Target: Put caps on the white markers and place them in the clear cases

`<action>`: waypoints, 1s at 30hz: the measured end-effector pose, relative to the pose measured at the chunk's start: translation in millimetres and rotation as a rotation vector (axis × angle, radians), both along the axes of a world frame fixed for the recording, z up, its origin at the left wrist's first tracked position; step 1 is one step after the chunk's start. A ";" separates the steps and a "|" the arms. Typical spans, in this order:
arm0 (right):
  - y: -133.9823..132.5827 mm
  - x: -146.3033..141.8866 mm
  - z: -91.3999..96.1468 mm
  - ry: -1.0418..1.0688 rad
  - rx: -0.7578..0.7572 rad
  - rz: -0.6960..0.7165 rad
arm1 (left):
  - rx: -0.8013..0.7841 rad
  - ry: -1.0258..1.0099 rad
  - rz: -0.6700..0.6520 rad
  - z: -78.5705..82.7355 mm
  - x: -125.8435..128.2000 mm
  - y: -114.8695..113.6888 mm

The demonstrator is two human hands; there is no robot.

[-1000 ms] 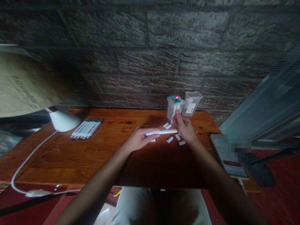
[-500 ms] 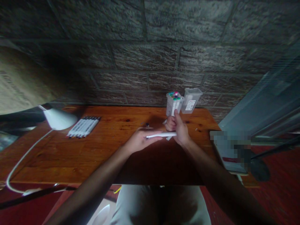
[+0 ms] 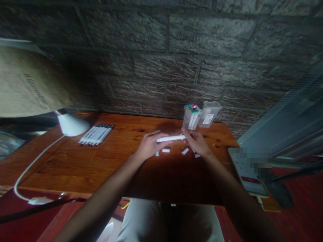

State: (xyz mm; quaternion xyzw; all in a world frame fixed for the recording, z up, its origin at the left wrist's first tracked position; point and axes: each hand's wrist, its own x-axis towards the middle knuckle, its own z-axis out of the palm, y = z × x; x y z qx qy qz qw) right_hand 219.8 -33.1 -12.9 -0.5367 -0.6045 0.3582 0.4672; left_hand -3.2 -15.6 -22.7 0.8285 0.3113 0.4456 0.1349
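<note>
A white marker (image 3: 171, 138) lies level between my two hands above the wooden desk (image 3: 121, 158). My left hand (image 3: 150, 145) grips its left end with curled fingers. My right hand (image 3: 197, 141) pinches its right end. Several loose white caps (image 3: 165, 151) lie on the desk under and between my hands. Behind them a clear box (image 3: 191, 117) holds upright markers with coloured tops.
An empty clear lid box (image 3: 209, 113) stands next to the marker box by the brick wall. A row of markers (image 3: 96, 134) lies at the back left beside a white lamp (image 3: 72, 124) and its cable. A phone (image 3: 248, 171) rests at the desk's right edge.
My right hand has come down from the marker box to the marker's right end. Both hands and the marker have moved slightly away from me, uncovering the caps.
</note>
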 end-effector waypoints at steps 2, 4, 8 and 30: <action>-0.1 1.7 1.3 0.030 0.012 0.028 | -0.041 -0.025 0.011 -0.3 -1.9 2.2; 0.7 2.4 4.1 0.135 0.054 0.000 | -0.118 -0.089 0.021 -0.5 -2.0 4.2; 3.4 5.8 9.8 0.391 0.085 -0.080 | -0.307 -0.271 0.043 2.0 -0.8 7.7; -1.0 11.1 7.0 0.393 -0.065 0.145 | -0.671 -0.954 -0.224 20.1 -3.1 11.0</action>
